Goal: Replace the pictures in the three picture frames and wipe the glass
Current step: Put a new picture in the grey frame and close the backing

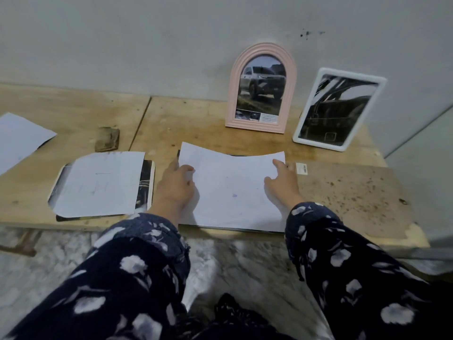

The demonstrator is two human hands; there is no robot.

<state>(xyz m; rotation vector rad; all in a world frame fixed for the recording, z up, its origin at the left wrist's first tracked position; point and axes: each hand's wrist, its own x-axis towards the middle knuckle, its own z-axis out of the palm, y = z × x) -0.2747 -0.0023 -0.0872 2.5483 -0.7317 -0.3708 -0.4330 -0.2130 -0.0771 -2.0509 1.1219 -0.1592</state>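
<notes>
Fingers (182, 169) of the left hand (175, 186) lie on the left edge of a white sheet (232, 190), thumb over the top, seemingly pinching that edge. The right hand (282, 182) rests on the sheet's right edge with its forefinger stretched toward 12 o'clock; whether its other fingers nip the paper I cannot tell. This sheet lies at the near middle of the worktop (196, 123), its far edge bowed upward, over something dark and flat whose rim peeps out along the near and far sides.

I judge the step in hand to be the fitting of a new picture to the third frame: the sheet looks to be laid face down and squared up on what may be that frame. Next move, as I judge it, calls for pressing the bowed edge flat and lining up the corners.

At 12 o'clock a pink arched frame (261, 88) stands against the wall, with a white frame (339, 109) at 1 o'clock, both holding car pictures. At 9 o'clock a cut sheet (98, 185) lies over a dark print, and a folded cloth (107, 139) sits beyond it. A brown board (348, 192) lies at 3 o'clock. Whether the glass has been wiped cannot be made out.
</notes>
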